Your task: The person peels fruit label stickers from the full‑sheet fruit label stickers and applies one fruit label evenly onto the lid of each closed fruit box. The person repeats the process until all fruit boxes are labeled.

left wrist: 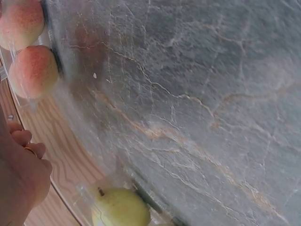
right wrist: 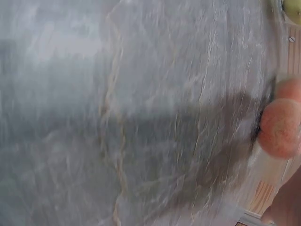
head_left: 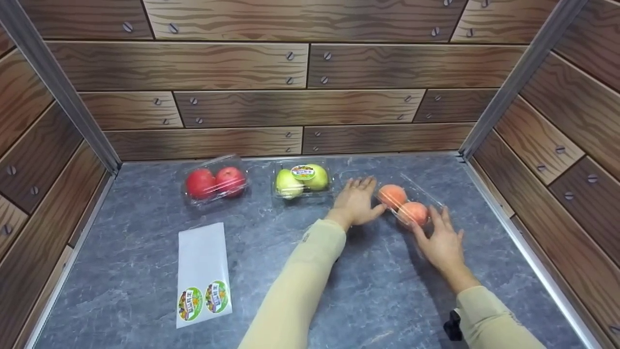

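Note:
A clear plastic box with two peaches (head_left: 412, 214) sits askew at the right of the table, between the two hands. Left of it is the left hand (head_left: 355, 202), palm down with fingers spread and its thumb towards the box. The right hand (head_left: 441, 244) is at the box's near right corner, fingers stretched along its side; whether they touch the plastic is hard to tell. The left wrist view shows the peaches (left wrist: 34, 71) at upper left and the left hand (left wrist: 23, 174) below them. In the right wrist view a peach (right wrist: 280, 128) appears above part of the right hand (right wrist: 286, 203).
A clear box with two green pears (head_left: 315, 177), an oval label on its lid, stands at back centre. Left of it is a clear box with two red fruits (head_left: 200, 183). A white backing sheet (head_left: 202, 254) bears two round stickers (head_left: 216, 296). Wood-patterned walls enclose the table.

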`<state>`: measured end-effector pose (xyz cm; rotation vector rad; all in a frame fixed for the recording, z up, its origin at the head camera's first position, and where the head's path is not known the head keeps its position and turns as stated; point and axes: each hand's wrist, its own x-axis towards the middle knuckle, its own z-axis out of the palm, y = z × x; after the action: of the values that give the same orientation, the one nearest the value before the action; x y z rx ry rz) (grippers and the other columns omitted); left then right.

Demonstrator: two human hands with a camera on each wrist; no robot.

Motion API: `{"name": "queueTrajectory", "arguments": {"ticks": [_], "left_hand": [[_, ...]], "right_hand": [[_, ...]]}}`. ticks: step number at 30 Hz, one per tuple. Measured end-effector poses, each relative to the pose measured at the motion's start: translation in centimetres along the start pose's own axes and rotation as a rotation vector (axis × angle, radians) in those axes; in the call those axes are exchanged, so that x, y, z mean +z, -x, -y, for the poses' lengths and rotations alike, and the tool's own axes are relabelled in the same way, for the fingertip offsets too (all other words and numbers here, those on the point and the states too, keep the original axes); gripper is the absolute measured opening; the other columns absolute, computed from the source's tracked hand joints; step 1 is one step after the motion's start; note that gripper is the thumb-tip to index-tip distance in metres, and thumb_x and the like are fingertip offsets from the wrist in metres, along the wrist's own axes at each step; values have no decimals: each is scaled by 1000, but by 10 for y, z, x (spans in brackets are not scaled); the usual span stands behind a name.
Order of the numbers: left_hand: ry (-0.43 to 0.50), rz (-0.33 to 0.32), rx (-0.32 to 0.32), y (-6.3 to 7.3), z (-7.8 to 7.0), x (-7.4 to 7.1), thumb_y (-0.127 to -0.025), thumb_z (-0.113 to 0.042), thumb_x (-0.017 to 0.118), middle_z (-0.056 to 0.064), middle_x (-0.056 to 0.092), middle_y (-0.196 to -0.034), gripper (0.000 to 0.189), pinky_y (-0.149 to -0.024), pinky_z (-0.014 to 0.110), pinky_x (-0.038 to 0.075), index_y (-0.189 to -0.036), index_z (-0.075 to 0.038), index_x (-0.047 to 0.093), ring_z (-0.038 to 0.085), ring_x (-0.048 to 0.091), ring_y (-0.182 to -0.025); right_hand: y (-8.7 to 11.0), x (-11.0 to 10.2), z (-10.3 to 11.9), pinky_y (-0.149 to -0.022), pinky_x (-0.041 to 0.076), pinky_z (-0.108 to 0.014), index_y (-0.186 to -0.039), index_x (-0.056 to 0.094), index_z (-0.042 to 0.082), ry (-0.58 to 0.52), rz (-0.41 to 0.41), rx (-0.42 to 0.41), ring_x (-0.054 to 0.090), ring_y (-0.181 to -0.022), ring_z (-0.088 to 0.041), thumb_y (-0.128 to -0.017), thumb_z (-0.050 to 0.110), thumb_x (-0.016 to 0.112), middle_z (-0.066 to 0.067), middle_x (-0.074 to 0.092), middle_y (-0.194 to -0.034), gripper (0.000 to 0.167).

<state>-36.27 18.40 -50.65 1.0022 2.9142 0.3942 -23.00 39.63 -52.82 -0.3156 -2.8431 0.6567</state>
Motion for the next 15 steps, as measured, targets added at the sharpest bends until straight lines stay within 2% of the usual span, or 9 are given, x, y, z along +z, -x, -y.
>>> {"name": "queueTrajectory", "arguments": {"ticks": [9, 15], "left_hand": [[16, -8, 30, -1, -4, 6, -104, -60, 49, 7, 35, -171, 81, -130, 42, 16, -167, -11, 33, 31, 32, -157], [14, -1, 30, 0, -5, 10, -105, -57, 46, 7, 35, -171, 79, -130, 42, 17, -166, -9, 34, 30, 33, -157]], "right_hand": [[0, -2, -8, -116, 13, -82, -159, 38, -5, -47, 19, -103, 29, -149, -59, -105, 42, 65, -41, 18, -164, 76], [1, -2, -11, -119, 15, -78, -160, 38, -4, -68, 32, -128, 32, -146, -62, -105, 40, 66, -40, 18, -165, 76]]}}
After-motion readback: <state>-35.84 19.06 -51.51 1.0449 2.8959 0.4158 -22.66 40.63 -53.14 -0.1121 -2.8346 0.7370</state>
